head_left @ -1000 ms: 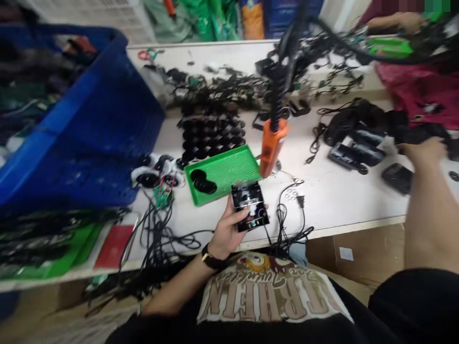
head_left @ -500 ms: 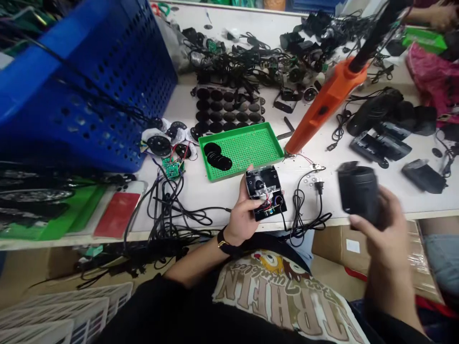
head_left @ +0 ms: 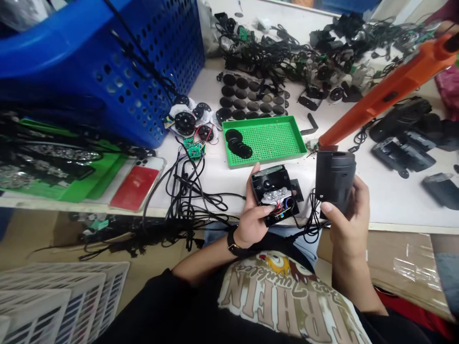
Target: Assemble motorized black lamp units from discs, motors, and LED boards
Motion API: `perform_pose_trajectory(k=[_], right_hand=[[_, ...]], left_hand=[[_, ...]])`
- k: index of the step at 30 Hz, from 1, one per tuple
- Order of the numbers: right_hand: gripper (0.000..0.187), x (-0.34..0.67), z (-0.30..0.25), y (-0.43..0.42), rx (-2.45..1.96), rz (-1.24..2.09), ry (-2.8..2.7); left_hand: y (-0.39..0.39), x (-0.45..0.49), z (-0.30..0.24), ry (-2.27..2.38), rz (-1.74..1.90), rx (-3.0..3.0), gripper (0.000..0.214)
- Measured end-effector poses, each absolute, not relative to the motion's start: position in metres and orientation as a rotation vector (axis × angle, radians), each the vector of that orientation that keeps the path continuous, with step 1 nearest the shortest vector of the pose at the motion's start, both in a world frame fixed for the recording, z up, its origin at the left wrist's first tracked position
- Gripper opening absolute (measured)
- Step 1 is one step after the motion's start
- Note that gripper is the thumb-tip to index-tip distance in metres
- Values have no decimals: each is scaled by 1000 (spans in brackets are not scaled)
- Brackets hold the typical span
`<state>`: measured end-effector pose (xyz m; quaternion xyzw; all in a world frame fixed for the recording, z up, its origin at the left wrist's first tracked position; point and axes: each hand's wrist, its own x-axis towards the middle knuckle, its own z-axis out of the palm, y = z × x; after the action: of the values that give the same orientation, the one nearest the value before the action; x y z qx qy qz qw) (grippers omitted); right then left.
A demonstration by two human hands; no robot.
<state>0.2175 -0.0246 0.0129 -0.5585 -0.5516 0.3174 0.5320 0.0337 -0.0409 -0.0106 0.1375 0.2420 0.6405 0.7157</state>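
Observation:
Near the table's front edge, my left hand [head_left: 254, 220] is closed on an opened black plastic housing [head_left: 274, 179]. Red wires, a small circuit board and a clear part show inside it, and my thumb presses by the wires. A black cable runs out of the housing's lower side. To the right, my right hand [head_left: 346, 224] grips a black plastic cover [head_left: 333, 177], held upright with its ribbed end up. The cover and the housing are apart. Behind the housing lies a green perforated tray [head_left: 276, 136] with several black discs [head_left: 238, 143] in it.
An orange electric screwdriver [head_left: 380, 95] leans across the right side. At left stands a blue basket [head_left: 139, 62], with a red-backed phone [head_left: 138, 186] before it. Tangled black cables [head_left: 190, 191] hang over the front edge. More black housings [head_left: 405, 148] lie at the right.
My right hand has brought the black cover leftward, closer to the opened housing. My left hand keeps its hold on the housing. The whole view has shifted and turned somewhat.

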Motion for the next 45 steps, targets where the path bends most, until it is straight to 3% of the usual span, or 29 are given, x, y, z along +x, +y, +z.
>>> perform_pose_trajectory(k=[12,23,45], right_hand=[[79,241,-7,-34,-1449,721,-1220],[86,193,27,-47,-1346,682,-1587],[85,187,20,-46,-1422,652,-1827]], left_hand=[[-35,33,-10,602,1371,224,102],[-42,49,-14,686,1529,399,97],[-47,49,-10,513,1476,469,112]])
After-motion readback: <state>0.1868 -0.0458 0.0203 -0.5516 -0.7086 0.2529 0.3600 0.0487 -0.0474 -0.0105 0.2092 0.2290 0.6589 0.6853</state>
